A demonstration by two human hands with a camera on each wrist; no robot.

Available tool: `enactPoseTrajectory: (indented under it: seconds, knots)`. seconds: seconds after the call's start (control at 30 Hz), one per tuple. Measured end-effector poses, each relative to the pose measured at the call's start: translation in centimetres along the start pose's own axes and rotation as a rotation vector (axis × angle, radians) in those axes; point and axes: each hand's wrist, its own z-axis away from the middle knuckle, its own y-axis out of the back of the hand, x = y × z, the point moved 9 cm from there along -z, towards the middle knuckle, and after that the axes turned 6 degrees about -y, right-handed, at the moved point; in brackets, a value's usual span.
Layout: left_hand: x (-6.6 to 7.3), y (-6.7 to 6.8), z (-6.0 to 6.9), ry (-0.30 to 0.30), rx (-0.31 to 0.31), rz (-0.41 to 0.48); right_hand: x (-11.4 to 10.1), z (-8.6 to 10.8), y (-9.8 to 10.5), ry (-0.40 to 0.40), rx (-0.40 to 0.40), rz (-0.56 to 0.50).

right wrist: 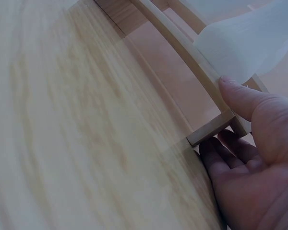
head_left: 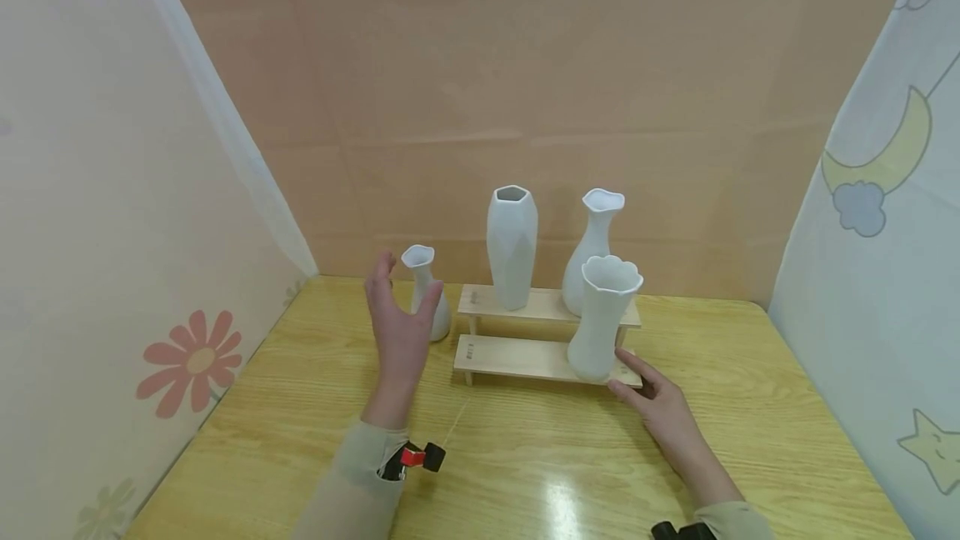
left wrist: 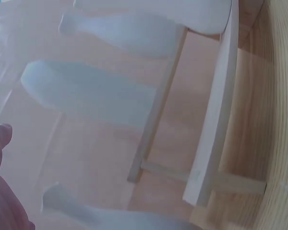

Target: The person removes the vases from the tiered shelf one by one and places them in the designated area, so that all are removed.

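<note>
My left hand [head_left: 399, 336] is raised at a small white vase [head_left: 441, 323] with a wavy rim. Its thumb and fingers are spread apart around the vase's near side; whether they touch it cannot be told. At the two-step wooden stand [head_left: 517, 354], my right hand [head_left: 667, 419] grips the right end of the lower step. In the right wrist view the thumb lies on the step's front edge, and the fingers curl about its end by the leg [right wrist: 211, 127]. Close to that thumb stands a scallop-rimmed white vase [head_left: 596, 340] on the lower step.
On the upper step stand a faceted white vase [head_left: 512, 248] at the left and a slim-necked white vase [head_left: 581, 265] at the right, partly hidden. A wood-grain table [head_left: 525, 457] carries everything. An orange-brown sheet [head_left: 525, 90] hangs behind, with patterned cloths at both sides.
</note>
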Motion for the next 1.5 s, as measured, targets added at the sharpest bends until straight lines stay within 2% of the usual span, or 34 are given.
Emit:
enactPoseTrajectory:
  seconds: [0.2,0.33,0.53,0.63,1.07,1.23,1.5]
  knots:
    - [2.5,-1.6,0.8,-0.065,-0.042,0.053,-0.1,0.1,0.0,0.005,-0.002,-0.004]
    - [3.9,-3.1,1.5,-0.095,-0.081,0.042,-0.3,0.2,-0.1,0.009,-0.007,-0.002]
    - [6.3,-5.3,2.6,-0.198,-0.142,0.072,-0.2,0.1,-0.1,0.023,-0.006,-0.015]
    - [7.1,-6.4,3.1,-0.220,-0.161,0.093,-0.1,0.0,0.0,0.031,-0.006,-0.021]
    - [9.4,-11.6,5.6,-0.154,-0.263,0.202,-0.2,0.0,0.0,0.039,0.006,-0.012]
    - [9.7,-13.0,6.2,-0.121,-0.293,0.223,-0.2,0.1,0.0,0.039,0.010,-0.012]
    - [10.3,-14.7,7.0,-0.067,-0.306,0.265,-0.1,0.1,0.0,0.023,0.011,-0.004]
